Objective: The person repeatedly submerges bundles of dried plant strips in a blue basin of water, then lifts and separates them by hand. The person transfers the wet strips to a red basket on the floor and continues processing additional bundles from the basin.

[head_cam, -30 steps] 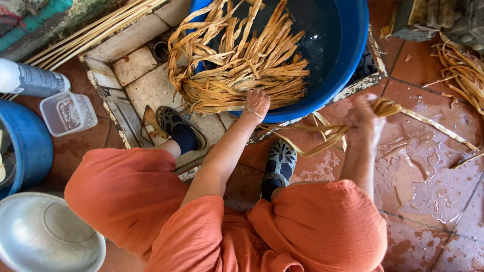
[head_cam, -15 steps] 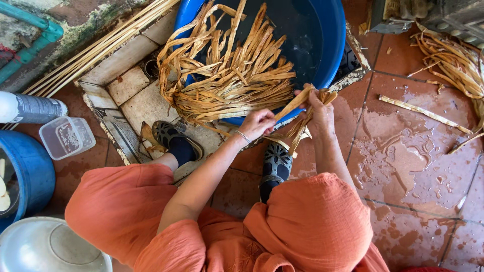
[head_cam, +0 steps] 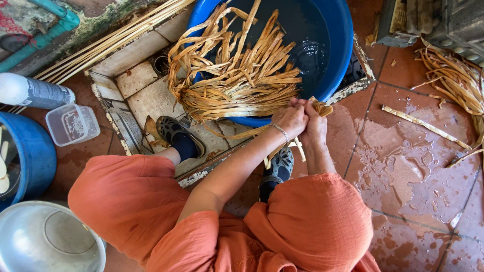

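My left hand [head_cam: 290, 118] and my right hand [head_cam: 313, 125] are pressed together just in front of a big blue tub [head_cam: 339, 60], both closed around a folded bunch of tan fibre strips [head_cam: 320, 107]. The ends of that bunch hang down below my wrists. A large pile of the same wet strips [head_cam: 237, 80] drapes over the tub's near left rim, partly in dark water. I wear orange trousers and dark sandals, and a thin bracelet circles my left wrist.
A sunken tiled drain pit [head_cam: 143, 95] lies left of the tub. A clear plastic box [head_cam: 72, 124], a white bottle [head_cam: 33, 91], a blue bucket [head_cam: 22, 161] and a metal basin [head_cam: 48, 239] stand at left. Loose strips [head_cam: 454, 80] lie on wet red tiles at right.
My right hand came in from the floor at right with the strips and met my left hand. Both hands now clasp the folded bunch closer to the tub's rim.
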